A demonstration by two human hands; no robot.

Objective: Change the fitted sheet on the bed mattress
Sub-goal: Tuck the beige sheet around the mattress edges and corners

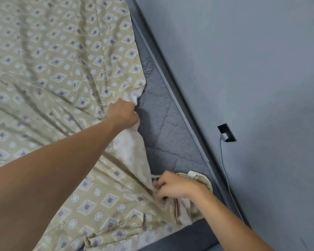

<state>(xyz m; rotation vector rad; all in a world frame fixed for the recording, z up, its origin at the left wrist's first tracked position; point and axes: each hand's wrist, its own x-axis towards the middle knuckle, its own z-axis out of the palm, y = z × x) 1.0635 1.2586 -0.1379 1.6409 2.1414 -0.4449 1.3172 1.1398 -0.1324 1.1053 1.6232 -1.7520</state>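
Against a plain blue-grey wall carrying one black socket plate with one white plug and a single pale cable trailing down the wall: one grey quilted mattress, bare in a long wedge beside the wall, its piped edge running diagonally from upper left to lower right. Spread over the rest of the mattress, one fitted sheet, beige with lilac diamonds and pale rings, reaching off the left edge of the view, its free edge lying roughly parallel to the piping and turned back to show the white underside. Two bare arms, two hands. Left hand stretched far forward, fingers curled tight on the sheet's edge just where beige meets quilting, creases fanning away from the fist towards the left. Right hand lower and nearer the wall, fingers bent and pinching a bunched, gathered corner of the same sheet, a crumpled fold showing just beyond the knuckles. Hands well apart, the folded-back sheet edge strung between them. One strip of dark blue-grey bed base visible at the bottom, below the bunched corner.
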